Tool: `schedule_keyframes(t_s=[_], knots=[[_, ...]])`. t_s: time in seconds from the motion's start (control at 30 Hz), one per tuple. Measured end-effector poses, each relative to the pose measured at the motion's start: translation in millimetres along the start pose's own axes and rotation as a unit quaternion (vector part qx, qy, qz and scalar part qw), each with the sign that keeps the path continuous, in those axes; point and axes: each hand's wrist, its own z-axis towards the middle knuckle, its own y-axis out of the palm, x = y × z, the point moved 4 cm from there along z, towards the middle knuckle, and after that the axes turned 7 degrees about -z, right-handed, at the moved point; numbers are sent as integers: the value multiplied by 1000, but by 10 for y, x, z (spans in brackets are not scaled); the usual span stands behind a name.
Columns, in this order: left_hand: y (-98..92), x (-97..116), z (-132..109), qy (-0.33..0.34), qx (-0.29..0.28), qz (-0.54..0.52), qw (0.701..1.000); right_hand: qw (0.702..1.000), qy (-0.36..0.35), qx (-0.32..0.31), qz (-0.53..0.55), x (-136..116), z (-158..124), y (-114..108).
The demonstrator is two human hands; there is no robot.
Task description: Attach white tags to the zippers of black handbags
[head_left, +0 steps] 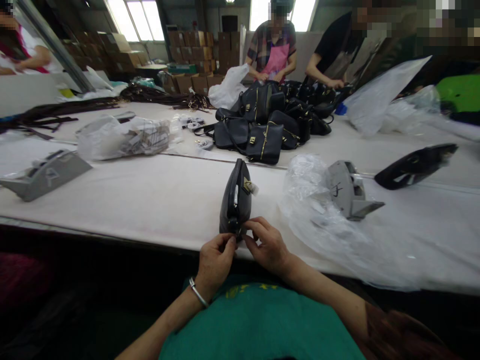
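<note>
A small black handbag (pixel 236 195) with a gold clasp stands upright on the white table, its narrow end towards me. At that near end, low down, my left hand (pixel 217 257) pinches a part of the bag, with thumb and forefinger pressed together. My right hand (pixel 267 245) is at the same end from the right, fingers curled in on the bag's lower corner. The small part between the fingertips is too hidden to make out. A metal bangle circles my left wrist.
Black bags (pixel 264 142) are heaped on the white table (pixel 150 200). Clear plastic (pixel 318 220) and a grey tape dispenser (pixel 347 190) lie right, near another black bag (pixel 414 165). Another dispenser (pixel 48 175) and wrapped paper (pixel 131 137) are left. Two people work across the table.
</note>
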Motion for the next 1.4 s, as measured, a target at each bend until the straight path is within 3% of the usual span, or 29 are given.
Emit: schedule_keyframes(t_s=[0.1,0.2,0.27,0.4,0.5,0.63,0.73,0.83,0.93,1.07,1.2,1.27,1.4], knots=[[21,6,-6,7,-23,-9,1000,1000,-1,-8,-19,-26,33,23],[12,25,-27,29,-20,-1,999,991,117,-22,59,32,48,44],[8,52,-41,70,-10,15,997,970,199,-57,131,78,41,91],[65,121,-65,185,-46,63,980,930,273,-126,213,127,25,193],[78,117,-66,207,-56,80,973,935,250,-154,201,112,19,201],[25,79,-49,196,-13,107,975,985,127,-118,-22,-17,47,60],[1,72,-34,180,12,126,976,976,48,-95,-192,-166,83,-36],[5,87,-18,160,16,130,978,960,9,-97,-263,-275,126,-92],[12,101,-3,157,17,134,978,956,6,-93,-277,-260,135,-113],[-7,83,10,164,36,144,975,954,27,-114,-275,-14,41,-29],[-24,68,5,168,37,141,975,955,101,-127,-248,222,-64,47],[-35,75,0,166,44,138,975,966,109,-102,-210,194,-84,49],[-65,93,-14,161,73,130,976,993,43,-75,-83,-38,-105,101]])
